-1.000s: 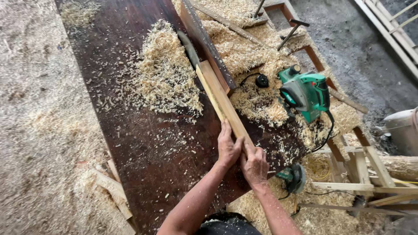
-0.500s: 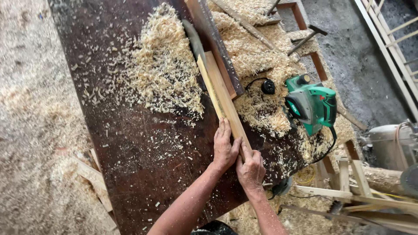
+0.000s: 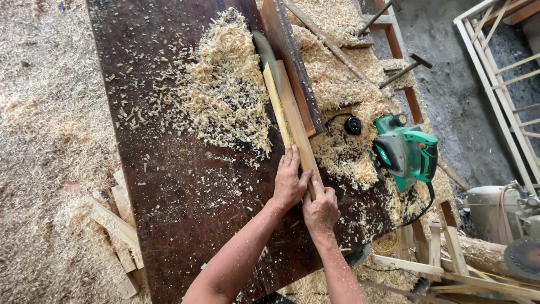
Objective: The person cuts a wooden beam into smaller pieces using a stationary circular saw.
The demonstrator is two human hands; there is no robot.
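A long pale wooden strip point(image 3: 288, 110) lies lengthwise on a dark brown workbench point(image 3: 185, 197), against a darker wooden batten point(image 3: 292, 56). My left hand point(image 3: 289, 180) presses flat on the strip's near end from the left. My right hand point(image 3: 320, 209) grips that same end from the right, fingers curled over it. A heap of wood shavings point(image 3: 225, 90) lies just left of the strip. A green electric planer point(image 3: 408, 152) rests on shavings to the right of my hands, its black cable and plug point(image 3: 352, 125) beside it.
Shavings cover the floor point(image 3: 39, 141) on the left. Scrap wood pieces point(image 3: 118, 225) lie by the bench's left edge. A hammer point(image 3: 405, 68) rests at the upper right. A white frame point(image 3: 500, 67) and a metal machine point(image 3: 506, 225) stand at the right.
The view has shifted, so the bench and planer sit differently in the picture. Both hands stay on the strip's near end, which has slid slightly forward along the batten.
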